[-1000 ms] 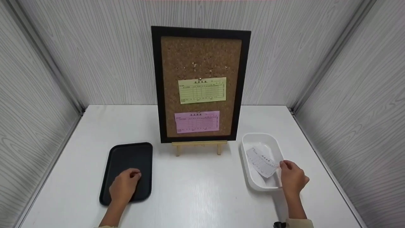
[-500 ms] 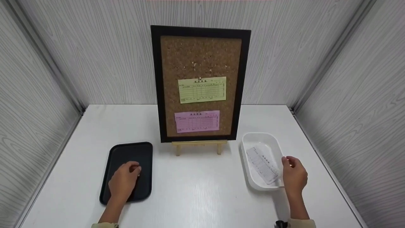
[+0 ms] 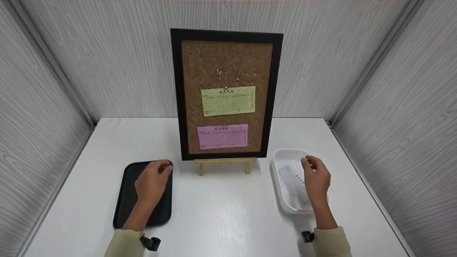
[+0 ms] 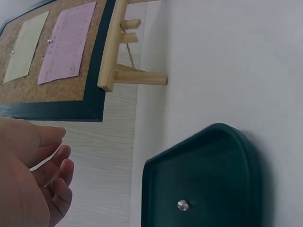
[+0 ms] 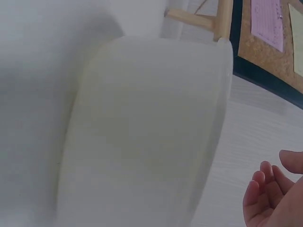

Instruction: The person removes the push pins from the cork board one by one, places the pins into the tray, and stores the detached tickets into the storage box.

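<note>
My left hand (image 3: 151,184) is raised over the black tray (image 3: 126,200), fingers loosely curled with nothing between them. In the left wrist view a shiny metal pushpin (image 4: 183,205) lies in that tray. Over the right side of the white plastic basin (image 3: 279,191) hovers my right hand (image 3: 317,180), its fingers loosely bent and holding nothing. A white printed slip (image 3: 293,184) lies in the basin, partly covered by this hand. On the framed corkboard (image 3: 228,60), a yellow-green slip (image 3: 228,101) is pinned above a pink slip (image 3: 223,136).
The corkboard leans on a small wooden easel (image 3: 225,161) at the back of the white table (image 3: 221,207). Grey wood-grain panels (image 3: 125,71) stand behind and on both sides. A black strap device (image 3: 151,243) sits at the left cuff.
The right hand has let go of the white slip, which now lies in the basin. Both hands have risen forward, the left to the right and the right to the left.
</note>
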A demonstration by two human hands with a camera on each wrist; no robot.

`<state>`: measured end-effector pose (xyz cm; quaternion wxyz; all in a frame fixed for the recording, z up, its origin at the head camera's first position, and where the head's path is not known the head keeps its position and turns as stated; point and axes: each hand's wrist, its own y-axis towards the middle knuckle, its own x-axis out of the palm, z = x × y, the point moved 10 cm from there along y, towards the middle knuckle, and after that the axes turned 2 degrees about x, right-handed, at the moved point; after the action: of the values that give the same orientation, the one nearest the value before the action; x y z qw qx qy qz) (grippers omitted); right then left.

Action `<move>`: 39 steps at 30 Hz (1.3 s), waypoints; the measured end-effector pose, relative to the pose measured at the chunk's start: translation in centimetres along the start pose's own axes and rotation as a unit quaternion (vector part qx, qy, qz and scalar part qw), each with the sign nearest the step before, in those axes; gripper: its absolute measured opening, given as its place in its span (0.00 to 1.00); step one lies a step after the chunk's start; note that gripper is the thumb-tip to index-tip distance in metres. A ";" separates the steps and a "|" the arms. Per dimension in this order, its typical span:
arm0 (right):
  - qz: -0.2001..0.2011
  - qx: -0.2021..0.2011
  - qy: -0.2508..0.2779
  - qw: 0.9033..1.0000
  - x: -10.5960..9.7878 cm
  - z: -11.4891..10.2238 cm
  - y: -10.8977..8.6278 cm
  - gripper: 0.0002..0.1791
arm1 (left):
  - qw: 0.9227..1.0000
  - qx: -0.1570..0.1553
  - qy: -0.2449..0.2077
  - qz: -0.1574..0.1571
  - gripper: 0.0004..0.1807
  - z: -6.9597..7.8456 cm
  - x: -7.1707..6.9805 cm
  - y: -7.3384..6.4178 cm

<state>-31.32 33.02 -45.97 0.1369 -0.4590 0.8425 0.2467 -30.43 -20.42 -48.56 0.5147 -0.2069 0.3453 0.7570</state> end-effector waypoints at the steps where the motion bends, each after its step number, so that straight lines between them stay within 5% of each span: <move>1: 0.000 -0.011 0.006 1.000 0.3 -0.7 0.1 0.17 | 1.000 0.004 -0.001 0.004 0.12 0.5 -0.1 0.3; 17: -0.031 -0.131 0.054 0.989 4.5 -10.3 2.3 0.14 | 0.993 0.093 -0.023 0.072 0.11 8.9 -1.2 4.7; 28: -0.026 -0.160 0.056 0.985 7.2 -15.4 3.4 0.14 | 0.984 0.151 -0.020 0.095 0.10 15.6 -0.7 8.5; 39: -0.026 -0.153 0.082 0.985 9.5 -18.5 5.3 0.13 | 0.974 0.202 0.037 0.096 0.11 22.1 1.3 12.0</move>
<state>-41.00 18.70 -33.28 0.0024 -0.5144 0.7913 0.3306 -41.03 -6.11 -30.75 0.4576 -0.0922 0.5284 0.7092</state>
